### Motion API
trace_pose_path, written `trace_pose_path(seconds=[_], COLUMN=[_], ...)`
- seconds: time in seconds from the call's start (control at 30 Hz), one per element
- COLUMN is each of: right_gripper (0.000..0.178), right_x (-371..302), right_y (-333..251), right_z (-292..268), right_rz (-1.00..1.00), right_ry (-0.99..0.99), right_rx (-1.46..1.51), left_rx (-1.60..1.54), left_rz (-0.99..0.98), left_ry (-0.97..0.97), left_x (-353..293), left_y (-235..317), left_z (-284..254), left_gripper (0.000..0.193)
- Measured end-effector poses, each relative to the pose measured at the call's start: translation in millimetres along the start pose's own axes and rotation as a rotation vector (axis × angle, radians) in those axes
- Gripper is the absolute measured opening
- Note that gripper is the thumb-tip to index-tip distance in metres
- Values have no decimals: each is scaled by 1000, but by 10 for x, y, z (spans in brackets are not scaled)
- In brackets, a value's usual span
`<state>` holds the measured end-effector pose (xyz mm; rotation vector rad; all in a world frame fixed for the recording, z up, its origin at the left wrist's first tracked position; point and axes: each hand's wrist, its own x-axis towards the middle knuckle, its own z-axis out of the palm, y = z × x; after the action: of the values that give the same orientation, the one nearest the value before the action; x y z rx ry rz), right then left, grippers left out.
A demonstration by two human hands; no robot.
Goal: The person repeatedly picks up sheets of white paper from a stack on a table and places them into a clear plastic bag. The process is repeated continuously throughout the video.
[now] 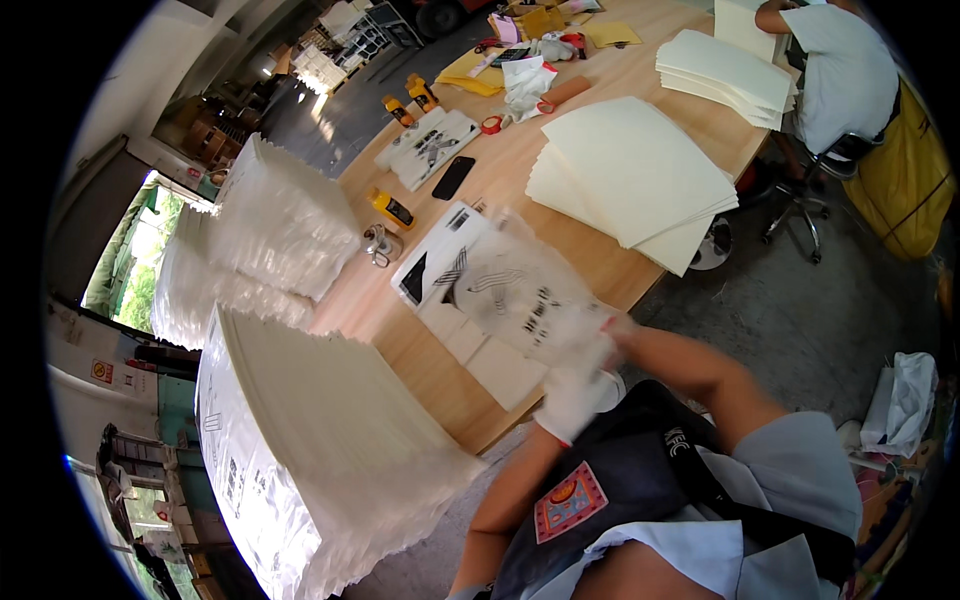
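A clear plastic bag with black print is blurred by motion above the near edge of the table. My left hand, in a white glove, grips the bag's near end. Close beside it, my right hand is closed on the same end; motion smears its fingers. Under the bag lies a stack of flat printed plastic bags, its near part pale and reaching the table edge. To the right of the bag, large cream sheets are fanned out in a pile.
Tall plastic-wrapped stacks stand at the left. On the wooden table are a phone, a yellow bottle, a glass jar and red tape. Another person sits at the far right beside more cream sheets.
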<state>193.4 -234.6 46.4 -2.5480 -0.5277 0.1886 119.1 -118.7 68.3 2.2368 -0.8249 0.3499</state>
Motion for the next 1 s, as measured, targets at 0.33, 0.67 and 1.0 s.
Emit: trace_pose_path(seconds=[0.33, 0.67, 1.0], right_gripper=[21, 12, 23], right_x=[-135, 46, -822], right_y=[1126, 1425, 36], right_z=[-685, -810, -871], right_rz=[-20, -181, -328], right_ry=[485, 364, 320], right_rx=[-342, -581, -98], left_rx=[-352, -747, -1506], left_rz=[-589, -750, -928], left_ry=[34, -73, 35], left_x=[-196, 197, 626], left_y=[-767, -623, -913], left_z=[-69, -52, 532], left_gripper=[24, 26, 44])
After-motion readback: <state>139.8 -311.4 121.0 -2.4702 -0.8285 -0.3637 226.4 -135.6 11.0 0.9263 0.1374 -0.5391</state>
